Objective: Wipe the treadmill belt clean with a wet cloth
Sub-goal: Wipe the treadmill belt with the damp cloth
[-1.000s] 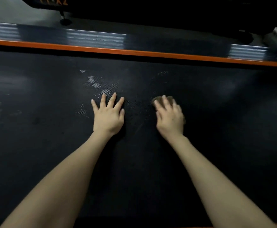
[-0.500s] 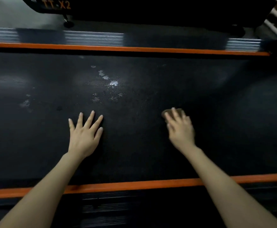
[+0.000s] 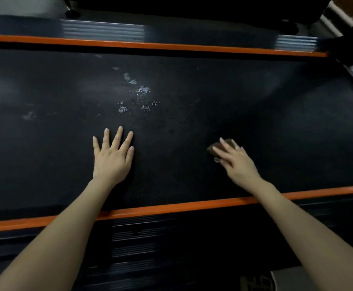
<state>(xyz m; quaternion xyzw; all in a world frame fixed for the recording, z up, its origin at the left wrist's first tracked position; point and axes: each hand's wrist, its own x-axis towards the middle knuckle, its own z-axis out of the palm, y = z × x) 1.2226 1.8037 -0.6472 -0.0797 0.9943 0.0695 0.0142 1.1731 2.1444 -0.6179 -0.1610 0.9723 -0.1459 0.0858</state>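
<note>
A small brown cloth is pressed flat against the treadmill belt under the fingers of the right hand; only its far and left edges are seen past the fingertips. The grip is loose, the fingers laid nearly straight over the cloth rather than curled round it. The left hand is spread palm-down on the belt, well apart, holding nothing. The belt is black with a fine dotted texture; pale wet patches glisten beyond the left hand. Orange strips edge the belt.
</note>
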